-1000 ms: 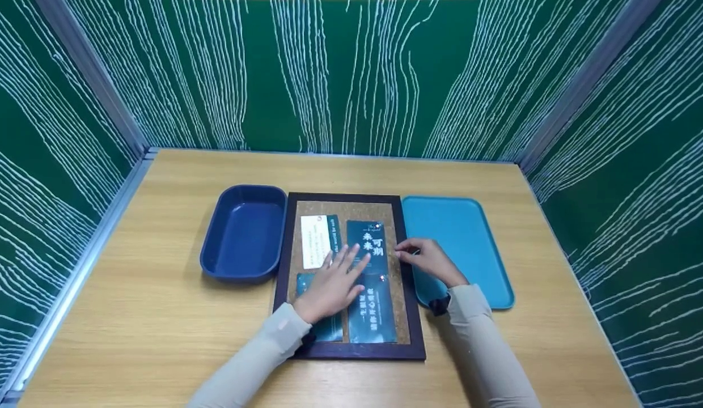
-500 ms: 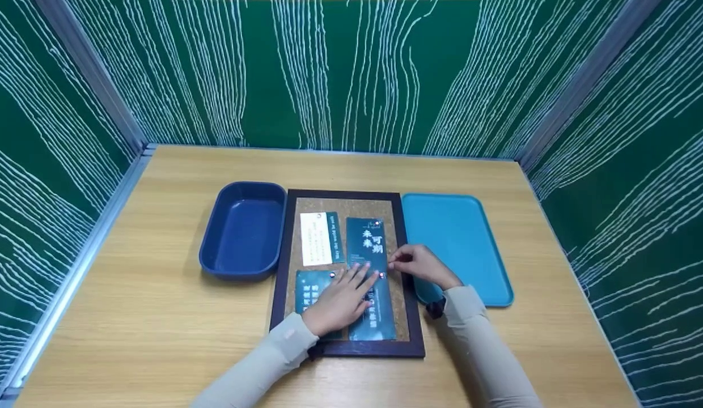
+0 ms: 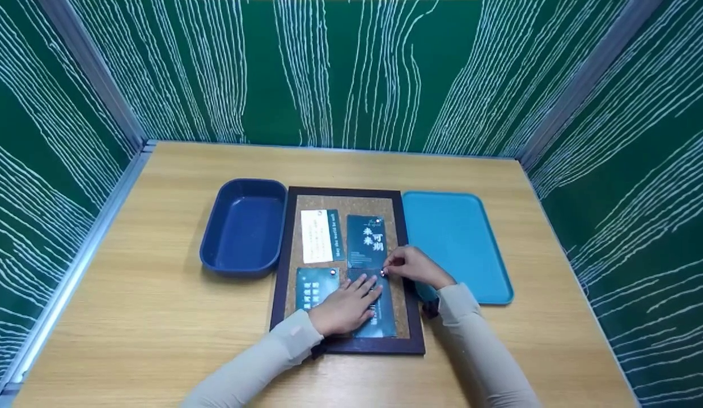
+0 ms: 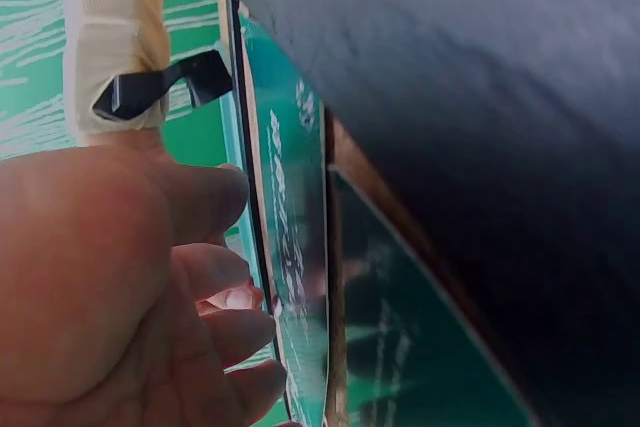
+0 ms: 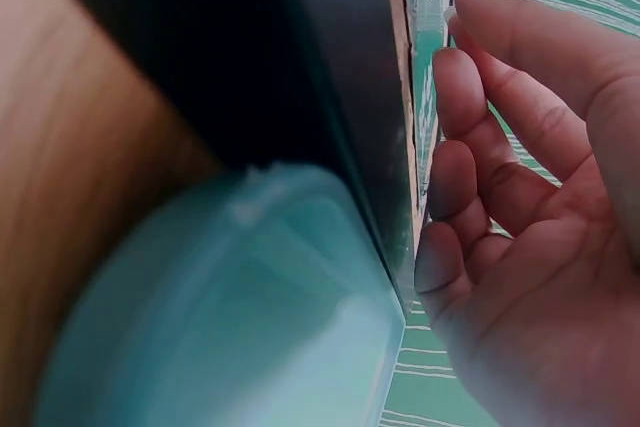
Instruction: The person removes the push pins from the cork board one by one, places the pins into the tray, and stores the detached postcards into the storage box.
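Observation:
In the head view a dark-framed corkboard lies on the table with several printed cards on it. My left hand rests flat with fingers spread over the lower right card, hiding much of it. At that card's top right corner sits a pushpin, which the thumb and index finger of my right hand pinch. Above it lies the upper right card, with a small pin near its top. The lower left card also bears a pin, beside a white-and-green card farther up.
A deep blue bin stands against the board's left side. To the right, a flat turquoise tray lies beside the board, partly under my right forearm. Green walls with white lines enclose the table.
My left hand has slid down and right, uncovering the upper cards. My right hand has moved left and down from the frame's edge to the pushpin at the lower right card's corner.

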{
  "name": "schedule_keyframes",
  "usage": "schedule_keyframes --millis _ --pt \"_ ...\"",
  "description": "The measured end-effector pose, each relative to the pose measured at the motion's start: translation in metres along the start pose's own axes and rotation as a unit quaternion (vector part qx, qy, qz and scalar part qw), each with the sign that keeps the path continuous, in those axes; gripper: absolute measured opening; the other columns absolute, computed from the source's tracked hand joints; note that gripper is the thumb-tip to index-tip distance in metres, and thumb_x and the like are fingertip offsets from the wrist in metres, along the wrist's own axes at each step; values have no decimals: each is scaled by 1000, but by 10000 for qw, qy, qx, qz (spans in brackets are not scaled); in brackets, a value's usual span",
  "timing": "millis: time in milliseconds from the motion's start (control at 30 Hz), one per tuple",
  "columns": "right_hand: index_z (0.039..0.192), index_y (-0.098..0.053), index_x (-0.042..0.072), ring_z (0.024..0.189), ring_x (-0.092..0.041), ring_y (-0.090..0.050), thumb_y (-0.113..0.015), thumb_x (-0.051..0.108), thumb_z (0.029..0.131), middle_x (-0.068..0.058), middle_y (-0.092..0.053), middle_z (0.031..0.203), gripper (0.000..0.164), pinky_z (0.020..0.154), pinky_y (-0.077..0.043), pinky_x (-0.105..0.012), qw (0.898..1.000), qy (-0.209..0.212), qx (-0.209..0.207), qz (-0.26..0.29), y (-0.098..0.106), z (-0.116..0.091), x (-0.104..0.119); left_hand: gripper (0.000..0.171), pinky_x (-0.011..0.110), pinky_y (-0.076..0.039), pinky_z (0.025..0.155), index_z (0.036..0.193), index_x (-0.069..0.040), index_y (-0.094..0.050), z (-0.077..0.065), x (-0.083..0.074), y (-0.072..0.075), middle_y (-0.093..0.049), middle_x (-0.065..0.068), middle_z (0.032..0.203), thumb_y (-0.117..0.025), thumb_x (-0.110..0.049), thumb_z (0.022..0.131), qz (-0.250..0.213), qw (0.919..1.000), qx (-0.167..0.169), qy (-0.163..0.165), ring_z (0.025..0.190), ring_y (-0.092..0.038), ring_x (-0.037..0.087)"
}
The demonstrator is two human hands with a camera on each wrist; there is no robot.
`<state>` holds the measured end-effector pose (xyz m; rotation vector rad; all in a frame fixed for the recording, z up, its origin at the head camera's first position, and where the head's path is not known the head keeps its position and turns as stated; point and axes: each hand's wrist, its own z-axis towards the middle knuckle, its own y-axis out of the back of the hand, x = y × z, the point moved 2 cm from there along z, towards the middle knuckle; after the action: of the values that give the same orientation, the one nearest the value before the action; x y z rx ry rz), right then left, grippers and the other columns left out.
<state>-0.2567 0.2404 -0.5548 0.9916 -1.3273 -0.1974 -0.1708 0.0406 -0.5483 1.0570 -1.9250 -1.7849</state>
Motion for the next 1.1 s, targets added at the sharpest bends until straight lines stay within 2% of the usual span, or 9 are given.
schedule_keyframes --millis 333,767,1100 --pt "88 -74 7 73 -11 -55 -69 15 88 -7 -70 89 9 62 -46 -21 9999 -136 38 14 -4 1 -3 52 44 -31 116 151 -14 -32 0 -2 0 -25 8 159 -41 -31 103 173 9996 137 -199 147 -24 25" --pt "88 -74 5 72 -10 -55 -70 14 87 -7 -71 86 10 64 -47 -21 10000 18 85 -46 -8 1 -4 53 43 -29 117 152 -14 -30 4 -1 -1 -22 6 160 -41 -32 103 218 9986 395 -276 148 -21 24" --pt "87 -74 4 75 -11 -55 -70 12 86 -8 -71 86 8 68 -46 -23 9998 78 54 -168 -7 1 -2 53 43 -30 117 151 -14 -31 5 -1 -2 -22 7 160 -43 -31 102 142 9989 357 -275 147 -22 24"
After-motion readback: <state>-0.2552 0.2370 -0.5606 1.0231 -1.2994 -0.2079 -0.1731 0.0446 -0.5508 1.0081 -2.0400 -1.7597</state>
